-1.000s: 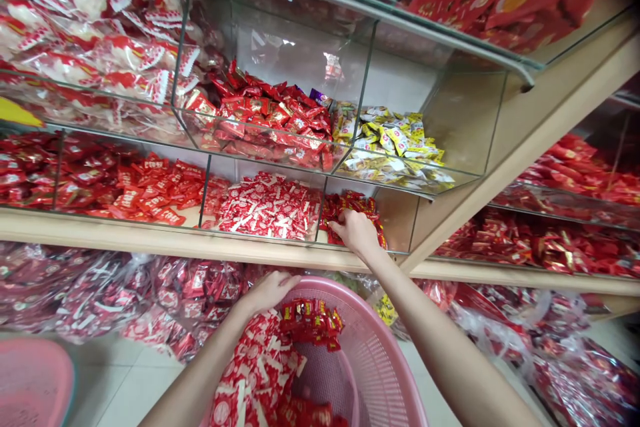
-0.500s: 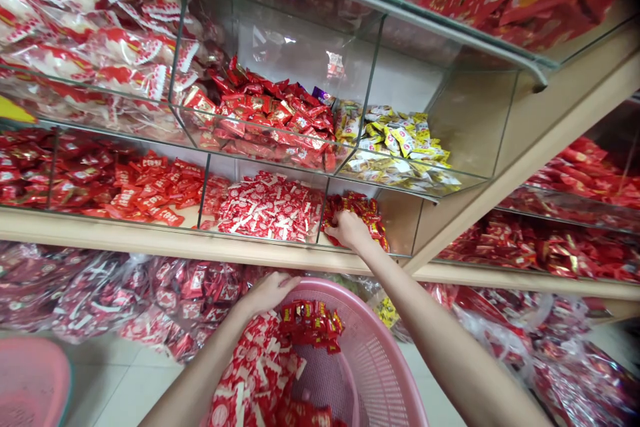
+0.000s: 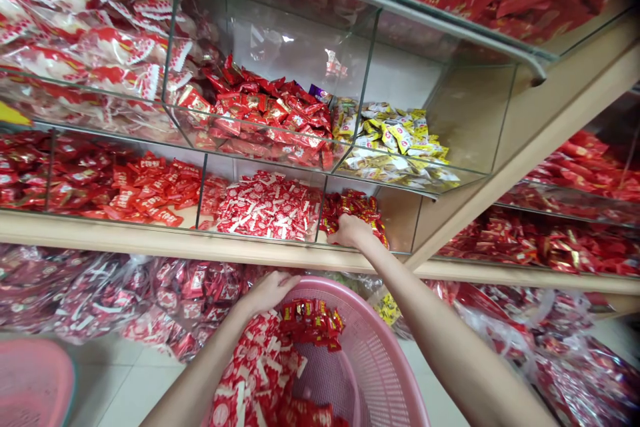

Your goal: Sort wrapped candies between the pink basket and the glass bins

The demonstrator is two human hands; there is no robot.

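My right hand (image 3: 351, 230) reaches into the rightmost glass compartment of the lower shelf, fingers curled down into a pile of small red-and-gold sweets (image 3: 359, 205). My left hand (image 3: 270, 290) grips the far rim of a pink plastic basket (image 3: 373, 360). The basket holds red-and-white wrapped sweets (image 3: 255, 373) and a clump of small red sweets (image 3: 311, 323).
Glass bins line the wooden shelf (image 3: 150, 240): red-and-white sweets (image 3: 270, 207), red packets (image 3: 145, 187), yellow sweets (image 3: 395, 143) above. Bagged red sweets (image 3: 115, 300) are stacked below on the floor. A second pink basket (image 3: 30, 380) sits at lower left.
My right hand has dug a little deeper and leftward into the red sweets, fingers closing. The left hand and basket have stayed put.
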